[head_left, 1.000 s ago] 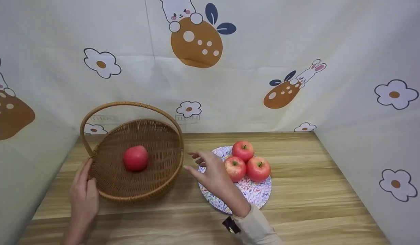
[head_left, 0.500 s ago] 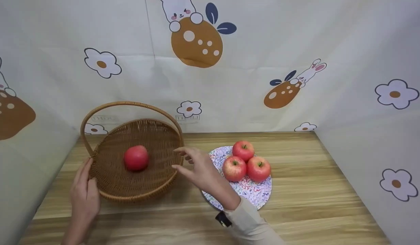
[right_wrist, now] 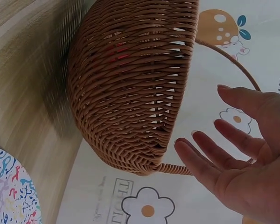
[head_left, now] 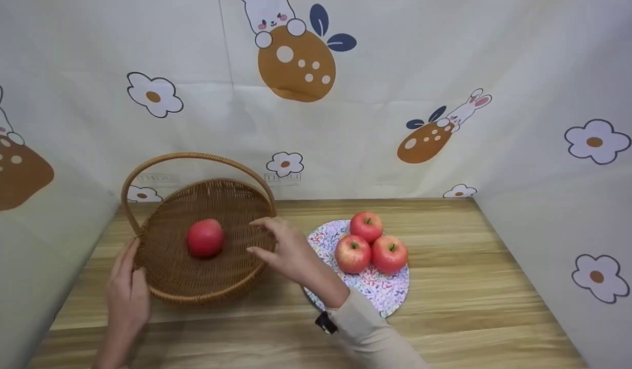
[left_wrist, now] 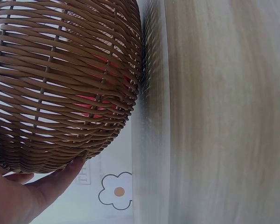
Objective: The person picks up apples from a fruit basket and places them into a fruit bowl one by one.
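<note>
A round brown wicker basket [head_left: 164,274] with a tall arched handle stands at the left in the head view. One red apple [head_left: 205,238] lies inside; the wrist views show bits of its red through the weave. My left hand [head_left: 127,297] touches the basket's left outer wall below the handle's foot, its fingers fairly straight. Over the right rim, my right hand [head_left: 289,251] reaches in with thumb and fingers spread apart and nothing between them. The right wrist view shows those fingers [right_wrist: 207,149] beside the rim, above the basket's mouth.
Right of the basket, a round patterned plate [head_left: 374,294] carries three red apples [head_left: 371,245] at its far side. Both stand on a wood-grain table [head_left: 464,287]. A printed cloth [head_left: 367,154] encloses the back and sides. My right forearm passes over the plate's near-left edge.
My right hand has moved left, from beside the plate to over the basket's right rim, empty throughout. My left hand, the basket and the apples have stayed in place.
</note>
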Motion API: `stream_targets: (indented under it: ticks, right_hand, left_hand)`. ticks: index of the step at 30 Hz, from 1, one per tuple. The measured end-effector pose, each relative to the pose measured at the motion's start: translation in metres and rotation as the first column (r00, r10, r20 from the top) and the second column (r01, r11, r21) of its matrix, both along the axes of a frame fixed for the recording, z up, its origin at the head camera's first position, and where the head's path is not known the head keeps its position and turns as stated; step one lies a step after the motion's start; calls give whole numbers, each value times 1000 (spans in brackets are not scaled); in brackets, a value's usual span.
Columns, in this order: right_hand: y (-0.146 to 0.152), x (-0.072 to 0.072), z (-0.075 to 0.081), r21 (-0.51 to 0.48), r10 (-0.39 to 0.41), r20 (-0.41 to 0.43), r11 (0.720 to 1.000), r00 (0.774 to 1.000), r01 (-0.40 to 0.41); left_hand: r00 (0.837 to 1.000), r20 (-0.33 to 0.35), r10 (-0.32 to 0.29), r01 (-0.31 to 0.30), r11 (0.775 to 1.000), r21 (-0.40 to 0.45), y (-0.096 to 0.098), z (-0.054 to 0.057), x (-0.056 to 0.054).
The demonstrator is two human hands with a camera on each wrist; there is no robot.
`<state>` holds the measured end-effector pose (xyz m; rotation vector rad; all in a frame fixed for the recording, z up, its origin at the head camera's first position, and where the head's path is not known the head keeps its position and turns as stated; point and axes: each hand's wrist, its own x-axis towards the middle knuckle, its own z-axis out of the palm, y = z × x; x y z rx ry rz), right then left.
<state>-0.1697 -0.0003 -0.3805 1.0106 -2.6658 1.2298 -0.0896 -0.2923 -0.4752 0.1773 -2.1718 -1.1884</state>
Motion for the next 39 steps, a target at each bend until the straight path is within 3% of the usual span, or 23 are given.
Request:
stream_targets:
  ticks: [12, 25, 34, 39]
  right_hand:
    - [-16, -10, -3, 61, 40, -58, 997, 998, -37]
    - [-34, -13, -4, 174, 53, 0, 983, 999, -52]
    - [-45, -16, -7, 228, 32, 46, 973, 998, -42]
    - [-51, -21, -9, 267, 23, 16, 963, 1000, -27]
  left_hand:
    - [1000, -4, -3, 3, 1000, 21, 0, 1, 1]
    - [1000, 22, 2, -2, 1000, 15, 0, 2, 2]
    - [1000, 2, -2, 2, 1000, 15, 0, 0, 1]
    - [1000, 28, 6, -6, 1000, 22, 1, 2, 1]
